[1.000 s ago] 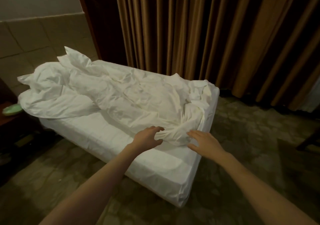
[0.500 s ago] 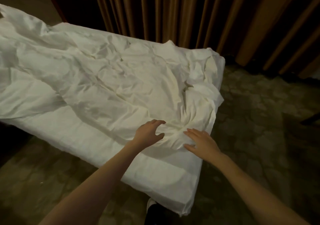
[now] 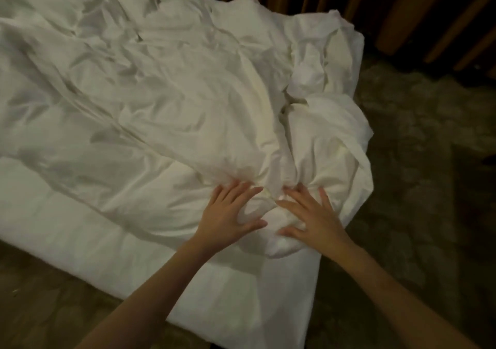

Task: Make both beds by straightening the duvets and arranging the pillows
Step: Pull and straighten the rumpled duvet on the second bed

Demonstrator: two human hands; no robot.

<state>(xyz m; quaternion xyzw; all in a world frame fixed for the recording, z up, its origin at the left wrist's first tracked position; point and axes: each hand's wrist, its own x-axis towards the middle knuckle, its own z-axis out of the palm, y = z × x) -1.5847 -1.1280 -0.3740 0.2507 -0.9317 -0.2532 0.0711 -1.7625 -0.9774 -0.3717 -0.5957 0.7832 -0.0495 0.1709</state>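
Left hand (image 3: 228, 214), right hand (image 3: 312, 218) flat, fingers spread, pressing bunched duvet (image 3: 161, 101) at near corner of bed (image 3: 236, 295).

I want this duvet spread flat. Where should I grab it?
Probably the bunched corner under both the left hand and the right hand, from the bed's near foot corner: the duvet gathers into a wad there, and folds radiate from it.

Dim warm light, brown pleated curtains (image 3: 402, 7) hung along the far side of the room, dark gaps seen between the folds, mottled stone-patterned floor (image 3: 418, 166) spread at right and at the near left corner, deep shadow cast at far right.
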